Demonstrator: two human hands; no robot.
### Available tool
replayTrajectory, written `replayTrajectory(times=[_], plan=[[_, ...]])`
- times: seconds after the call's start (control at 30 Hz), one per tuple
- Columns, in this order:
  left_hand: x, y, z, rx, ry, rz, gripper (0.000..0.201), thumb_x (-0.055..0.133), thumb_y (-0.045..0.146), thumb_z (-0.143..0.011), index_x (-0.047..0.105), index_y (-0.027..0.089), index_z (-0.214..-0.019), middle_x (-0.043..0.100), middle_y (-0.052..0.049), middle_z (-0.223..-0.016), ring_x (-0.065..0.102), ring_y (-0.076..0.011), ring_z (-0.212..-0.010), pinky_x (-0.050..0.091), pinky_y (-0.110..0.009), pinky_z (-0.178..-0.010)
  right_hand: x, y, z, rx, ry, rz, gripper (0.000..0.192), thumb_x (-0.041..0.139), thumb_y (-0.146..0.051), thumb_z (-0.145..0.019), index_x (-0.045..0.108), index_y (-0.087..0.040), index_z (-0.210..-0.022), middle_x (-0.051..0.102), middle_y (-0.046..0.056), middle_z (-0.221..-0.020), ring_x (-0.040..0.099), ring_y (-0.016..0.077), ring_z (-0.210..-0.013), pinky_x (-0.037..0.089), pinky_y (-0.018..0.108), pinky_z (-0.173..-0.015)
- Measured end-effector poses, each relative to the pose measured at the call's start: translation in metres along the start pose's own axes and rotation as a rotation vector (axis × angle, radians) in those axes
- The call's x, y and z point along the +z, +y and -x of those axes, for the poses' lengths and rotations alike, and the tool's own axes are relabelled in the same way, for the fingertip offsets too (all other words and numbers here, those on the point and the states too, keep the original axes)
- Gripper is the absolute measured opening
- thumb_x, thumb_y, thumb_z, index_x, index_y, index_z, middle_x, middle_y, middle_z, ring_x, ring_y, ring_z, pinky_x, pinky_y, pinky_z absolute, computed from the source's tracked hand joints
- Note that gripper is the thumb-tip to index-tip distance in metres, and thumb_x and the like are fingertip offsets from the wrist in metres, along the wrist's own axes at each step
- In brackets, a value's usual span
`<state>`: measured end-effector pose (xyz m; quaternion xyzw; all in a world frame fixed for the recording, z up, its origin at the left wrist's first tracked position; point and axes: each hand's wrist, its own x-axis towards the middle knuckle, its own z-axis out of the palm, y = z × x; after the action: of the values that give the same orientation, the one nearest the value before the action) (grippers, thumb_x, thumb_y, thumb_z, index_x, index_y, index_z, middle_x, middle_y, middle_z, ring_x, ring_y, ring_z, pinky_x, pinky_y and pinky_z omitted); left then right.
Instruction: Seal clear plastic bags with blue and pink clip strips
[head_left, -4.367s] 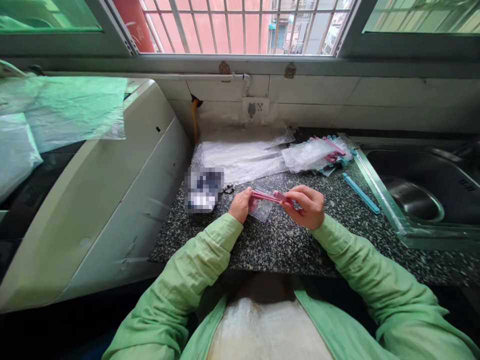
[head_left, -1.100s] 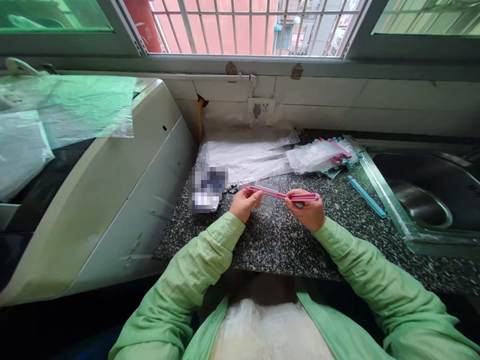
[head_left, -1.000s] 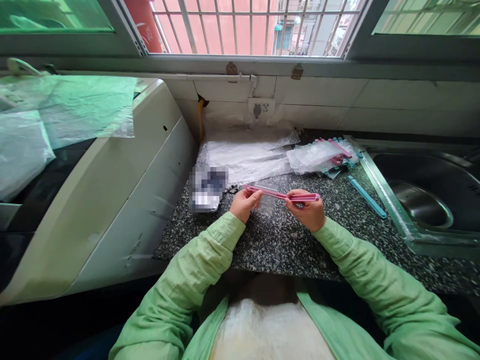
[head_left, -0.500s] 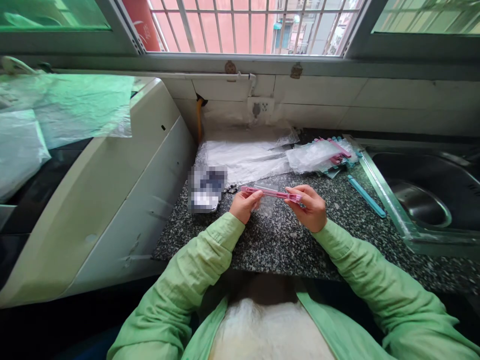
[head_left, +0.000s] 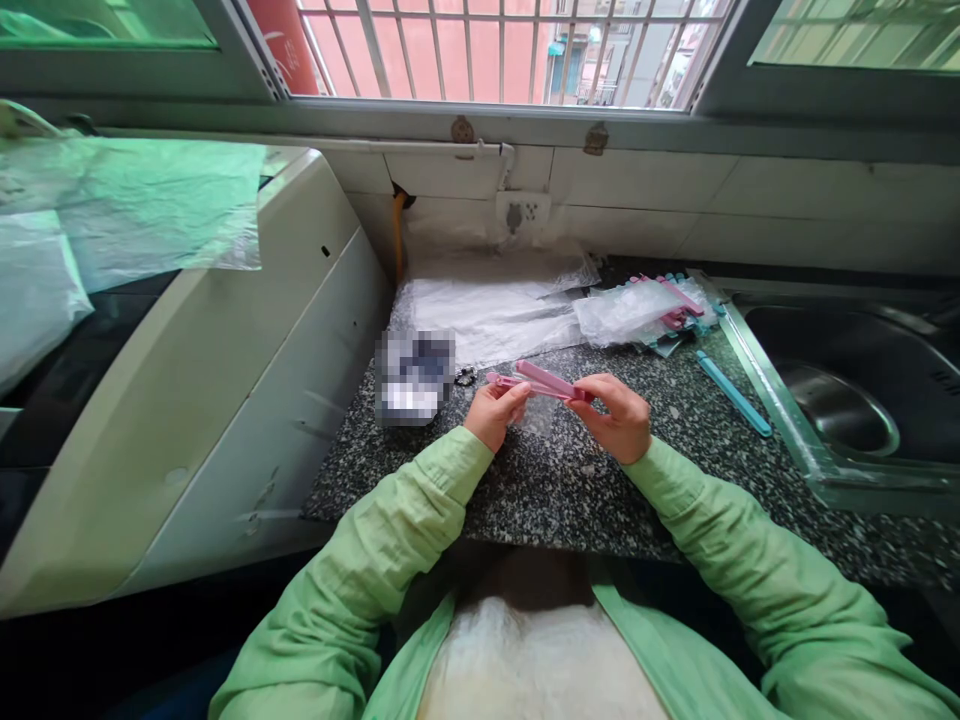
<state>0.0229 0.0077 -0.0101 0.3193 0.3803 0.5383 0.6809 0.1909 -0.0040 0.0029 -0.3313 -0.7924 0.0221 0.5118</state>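
A slim pink plastic clip (head_left: 549,379) is held between my two hands over the counter, its two long arms parted in a narrow V. My left hand (head_left: 493,414) pinches the left end of the lower arm. At the joined right end, the fingers of my right hand (head_left: 619,414) are closed on the clip. The upper arm's left tip stands free above my left fingers. Below the clip, a clear plastic piece lies on the counter, partly hidden.
A blue strip (head_left: 733,393) lies beside the steel sink (head_left: 814,480). Behind my hands are flat plastic bags (head_left: 487,310) and a pile of bagged pink and blue pieces (head_left: 637,310). A blurred-out object (head_left: 415,378) stands left, near a large pale appliance (head_left: 262,380).
The pink clip has opened: its two arms lay together before and now spread apart at the left. Both hands stay in nearly the same place.
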Motion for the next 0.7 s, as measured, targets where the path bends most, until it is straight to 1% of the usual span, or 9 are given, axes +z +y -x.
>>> replayTrajectory(times=[0.1, 0.17, 0.3, 0.47, 0.6, 0.7], plan=[[0.0001, -0.0002, 0.0003, 0.009, 0.013, -0.006, 0.04, 0.077, 0.042, -0.041, 0.058, 0.012, -0.059, 0.046, 0.005, -0.044, 0.03, -0.0022, -0.036, 0.02, -0.02, -0.038, 0.0009, 0.0006, 0.0009, -0.012, -0.016, 0.025, 0.021, 0.061, -0.015, -0.074, 0.059, -0.021, -0.094, 0.061, 0.003, -0.078, 0.058, 0.0125, -0.067, 0.051, 0.025, -0.06], [0.0, -0.0007, 0.0001, 0.016, 0.018, -0.013, 0.04, 0.076, 0.043, -0.041, 0.058, 0.012, -0.06, 0.047, 0.005, -0.044, 0.029, -0.0021, -0.036, 0.019, -0.021, -0.038, 0.0014, 0.0011, 0.0017, -0.014, -0.023, 0.046, 0.02, 0.061, -0.015, -0.074, 0.059, -0.021, -0.093, 0.061, 0.004, -0.079, 0.058, 0.0127, -0.069, 0.052, 0.025, -0.06], [-0.0014, -0.0025, -0.0013, 0.043, 0.017, -0.047, 0.039, 0.075, 0.044, -0.043, 0.057, 0.013, -0.057, 0.041, 0.007, -0.038, 0.028, -0.0024, -0.034, 0.019, -0.021, -0.038, 0.002, 0.0009, 0.0023, -0.012, -0.038, 0.073, 0.018, 0.06, -0.014, -0.075, 0.06, -0.02, -0.092, 0.061, 0.005, -0.079, 0.058, 0.0129, -0.07, 0.052, 0.025, -0.063], [-0.0039, -0.003, -0.0035, 0.059, 0.019, -0.063, 0.038, 0.075, 0.043, -0.042, 0.057, 0.012, -0.056, 0.042, 0.007, -0.038, 0.028, -0.0023, -0.033, 0.018, -0.02, -0.037, 0.0019, -0.0035, 0.0008, 0.03, -0.081, 0.081, 0.014, 0.055, -0.014, -0.077, 0.06, -0.017, -0.09, 0.061, 0.007, -0.08, 0.059, 0.0132, -0.072, 0.052, 0.025, -0.063], [-0.0059, -0.0021, -0.0043, 0.062, 0.006, -0.107, 0.034, 0.073, 0.04, -0.046, 0.058, 0.012, -0.058, 0.04, 0.007, -0.037, 0.028, -0.0026, -0.033, 0.017, -0.02, -0.038, 0.0017, -0.0058, 0.0001, 0.092, -0.123, 0.059, 0.012, 0.052, -0.016, -0.079, 0.06, -0.017, -0.089, 0.06, 0.006, -0.08, 0.058, 0.0131, -0.071, 0.051, 0.025, -0.062], [-0.0076, -0.0018, -0.0048, 0.069, -0.015, -0.145, 0.032, 0.072, 0.039, -0.048, 0.058, 0.012, -0.058, 0.04, 0.007, -0.036, 0.028, -0.0028, -0.034, 0.017, -0.021, -0.038, 0.0012, -0.0055, 0.0004, 0.111, -0.134, 0.038, 0.011, 0.052, -0.016, -0.079, 0.059, -0.017, -0.088, 0.059, 0.006, -0.079, 0.057, 0.0124, -0.069, 0.051, 0.025, -0.06]])
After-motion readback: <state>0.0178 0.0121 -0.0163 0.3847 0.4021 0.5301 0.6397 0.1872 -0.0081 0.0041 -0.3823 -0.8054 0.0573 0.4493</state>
